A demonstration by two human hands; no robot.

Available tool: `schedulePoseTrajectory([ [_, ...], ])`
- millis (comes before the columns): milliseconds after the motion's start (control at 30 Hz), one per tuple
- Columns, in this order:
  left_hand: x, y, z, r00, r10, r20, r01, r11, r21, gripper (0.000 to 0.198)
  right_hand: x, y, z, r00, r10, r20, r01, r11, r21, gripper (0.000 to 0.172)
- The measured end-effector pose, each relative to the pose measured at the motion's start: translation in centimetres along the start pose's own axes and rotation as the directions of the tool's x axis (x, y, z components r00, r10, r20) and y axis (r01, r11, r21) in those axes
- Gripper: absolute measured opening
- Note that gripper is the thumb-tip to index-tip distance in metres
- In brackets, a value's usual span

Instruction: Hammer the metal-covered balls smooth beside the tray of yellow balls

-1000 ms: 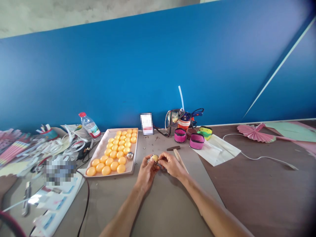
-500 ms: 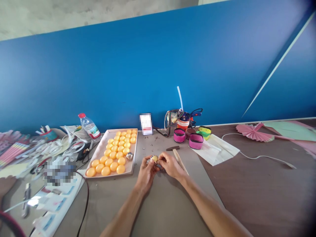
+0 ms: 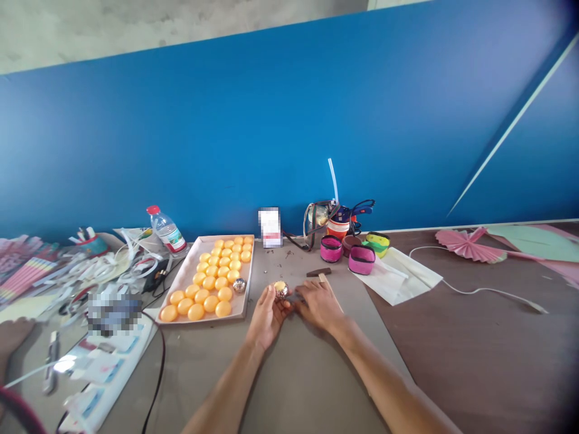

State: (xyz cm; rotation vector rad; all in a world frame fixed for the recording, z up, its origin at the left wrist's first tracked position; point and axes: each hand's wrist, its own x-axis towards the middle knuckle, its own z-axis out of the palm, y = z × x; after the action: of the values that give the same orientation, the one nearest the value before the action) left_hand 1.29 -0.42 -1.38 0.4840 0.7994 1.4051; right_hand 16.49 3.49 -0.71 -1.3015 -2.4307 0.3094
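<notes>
In my left hand (image 3: 266, 316) is a small ball (image 3: 281, 290), its surface partly covered with shiny metallic pieces and a pale yellow patch showing on top. My right hand (image 3: 318, 303) is palm down just right of the ball, its bent fingers reaching to the grey mat (image 3: 307, 374), apart from the ball. Anything small under those fingertips is hidden. Beside and partly beneath the right hand lies a hammer with a dark head (image 3: 319, 272) and a wooden handle (image 3: 332, 291). A tray (image 3: 190, 268) of orange balls (image 3: 210, 302) sits to the left, with one silvery covered ball (image 3: 239, 285) among them.
Magenta bands (image 3: 361, 259), white paper (image 3: 398, 280) and an orange-white cup (image 3: 338, 228) stand right of centre. A bottle (image 3: 167, 234) and tangled white strips (image 3: 113, 259) are at left. Another person's hand (image 3: 15, 336) rests at far left. A blue partition (image 3: 271, 132) rises behind.
My right hand has come off the ball and dropped to the mat beside it. My left hand still holds the ball, now turned with its yellow patch upward.
</notes>
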Motion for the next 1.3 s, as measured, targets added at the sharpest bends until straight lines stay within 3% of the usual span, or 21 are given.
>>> schedulePoseTrajectory([
  [100, 0.0, 0.1, 0.0, 1.000, -0.009, -0.003, 0.009, 1.000, 0.002, 0.030, -0.2, -0.5, -0.6, 0.994, -0.032, 0.105, 0.036, 0.999, -0.033, 0.022],
  [267, 0.0, 0.2, 0.1, 1.000, -0.018, -0.018, 0.018, 1.000, 0.001, 0.030, -0.2, -0.4, -1.0, 0.981, -0.076, 0.177, 0.083, 0.996, -0.033, 0.019],
  [400, -0.1, 0.2, 0.3, 1.000, -0.007, -0.013, 0.007, 1.000, 0.004, 0.030, -0.1, -0.4, -0.5, 0.979, -0.074, 0.189, 0.082, 0.996, -0.033, 0.014],
  [600, -0.3, 0.2, 0.4, 1.000, -0.008, -0.004, 0.008, 1.000, 0.004, 0.028, 0.2, -0.3, 0.2, 0.982, -0.068, 0.174, 0.066, 0.998, 0.014, 0.020],
  [700, -0.2, 0.2, 0.3, 1.000, -0.005, -0.007, 0.005, 1.000, 0.002, 0.028, 0.1, -0.2, 0.0, 0.993, -0.044, 0.108, 0.039, 0.998, 0.051, 0.018],
  [800, -0.2, 0.3, 0.3, 1.000, -0.006, -0.007, 0.006, 1.000, -0.005, 0.028, 0.1, -0.3, -0.2, 0.999, 0.009, -0.035, -0.005, 0.992, 0.125, 0.018],
  [900, -0.2, 0.3, 0.4, 1.000, -0.023, -0.005, 0.023, 1.000, -0.014, 0.028, 0.2, -0.4, -0.2, 0.991, 0.092, -0.102, -0.060, 0.958, 0.282, 0.018],
  [1000, -0.3, 0.4, 0.5, 0.999, -0.043, -0.001, 0.043, 0.999, -0.026, 0.027, 0.4, -0.4, 0.1, 0.980, 0.190, -0.058, -0.131, 0.838, 0.530, 0.016],
  [1067, -0.4, 0.6, 0.7, 0.998, -0.057, 0.003, 0.057, 0.998, -0.032, 0.026, 0.6, -0.3, 0.3, 0.970, 0.244, -0.002, -0.175, 0.700, 0.693, 0.013],
  [1200, -0.5, 0.6, 0.9, 0.998, -0.068, 0.005, 0.068, 0.997, -0.042, 0.026, 1.0, 0.1, 0.5, 0.939, 0.323, 0.115, -0.209, 0.274, 0.939, 0.010],
  [1300, -0.4, 0.5, 0.7, 0.997, -0.071, 0.011, 0.072, 0.996, -0.048, 0.026, 1.1, 0.2, 0.4, 0.930, 0.325, 0.173, -0.176, -0.021, 0.984, 0.013],
])
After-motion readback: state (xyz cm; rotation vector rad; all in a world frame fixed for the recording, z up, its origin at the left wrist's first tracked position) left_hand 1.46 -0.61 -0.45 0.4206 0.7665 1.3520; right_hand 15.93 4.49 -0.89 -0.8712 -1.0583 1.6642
